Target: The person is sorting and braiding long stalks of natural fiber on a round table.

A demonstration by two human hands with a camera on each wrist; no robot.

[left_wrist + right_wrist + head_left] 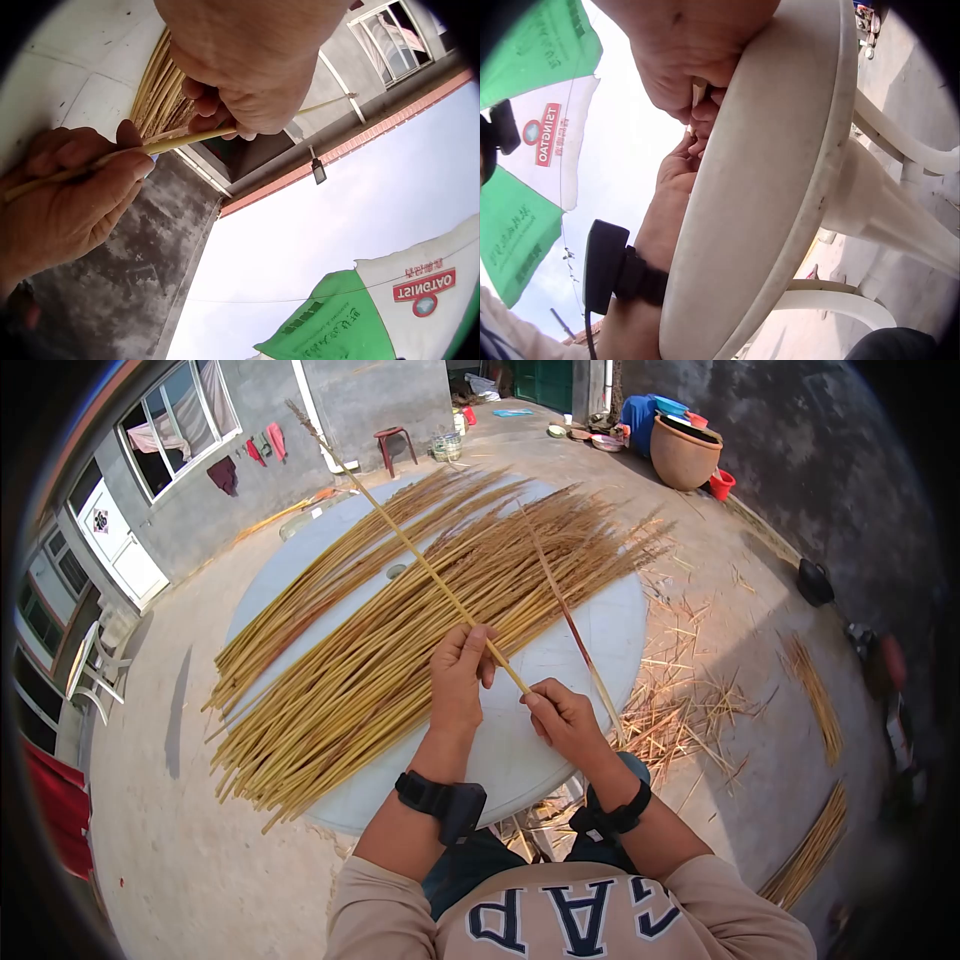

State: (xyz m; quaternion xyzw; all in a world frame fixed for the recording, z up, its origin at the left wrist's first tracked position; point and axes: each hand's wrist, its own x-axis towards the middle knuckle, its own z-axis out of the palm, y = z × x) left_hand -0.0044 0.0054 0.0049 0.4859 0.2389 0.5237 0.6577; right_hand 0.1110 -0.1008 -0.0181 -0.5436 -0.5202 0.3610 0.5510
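Note:
One long dried stalk point(420, 559) with a feathery tip slants up and away over the table. My left hand point(460, 675) grips it above its lower end, thumb and fingers round it. At the butt end, my right hand point(565, 720) pinches it between thumb and fingers. The left wrist view also shows both hands on this stalk point(176, 142). Beneath lies a broad pile of similar stalks point(350, 670), brown seed heads pointing away, on the round white table point(515, 760). A narrower pile point(275, 620) lies beyond it. A separate reddish stalk point(573, 622) lies right of my hands.
Stripped scraps point(690, 710) litter the ground right of the table. Two stalk bundles point(815, 695) lie farther right. A white chair point(95, 670) stands at left, a red stool point(395, 448) and large clay pot point(685, 455) at the back.

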